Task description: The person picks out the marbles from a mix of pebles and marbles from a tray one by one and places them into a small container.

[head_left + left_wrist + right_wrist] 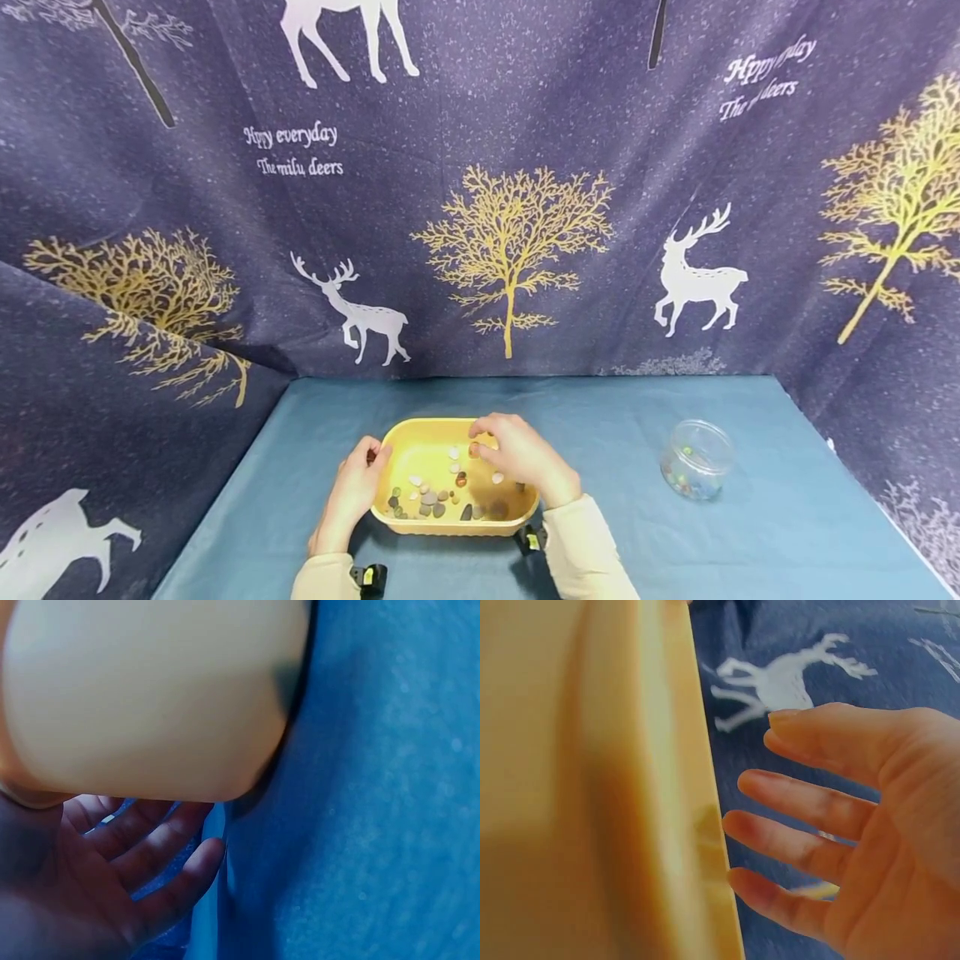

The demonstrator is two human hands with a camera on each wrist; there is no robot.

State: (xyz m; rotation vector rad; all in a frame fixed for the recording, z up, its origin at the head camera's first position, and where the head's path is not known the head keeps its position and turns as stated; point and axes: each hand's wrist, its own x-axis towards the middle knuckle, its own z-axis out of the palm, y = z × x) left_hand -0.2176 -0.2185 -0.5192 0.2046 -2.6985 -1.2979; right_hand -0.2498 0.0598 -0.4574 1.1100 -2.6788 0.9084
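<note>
A yellow plastic basin (450, 528) stands on the blue cloth, holding several pebbles (429, 498) in grey, brown and white, most of them toward the near side. My left hand (354, 483) grips the basin's left rim, its thumb along the edge. In the left wrist view, the fingers of that hand (142, 855) reach along the basin's outer wall (157, 697). Over the basin's far right part is my right hand (525, 457), fingers bent downward, close to a reddish-brown stone (473, 450). The right wrist view shows this hand (832, 817) with loosely bent fingers; no stone shows between them.
A clear round jar (697, 460) with small coloured pieces stands on the right side of the blue tablecloth (615, 417). A dark curtain (525, 100) with deer and trees hangs behind the table and along both sides.
</note>
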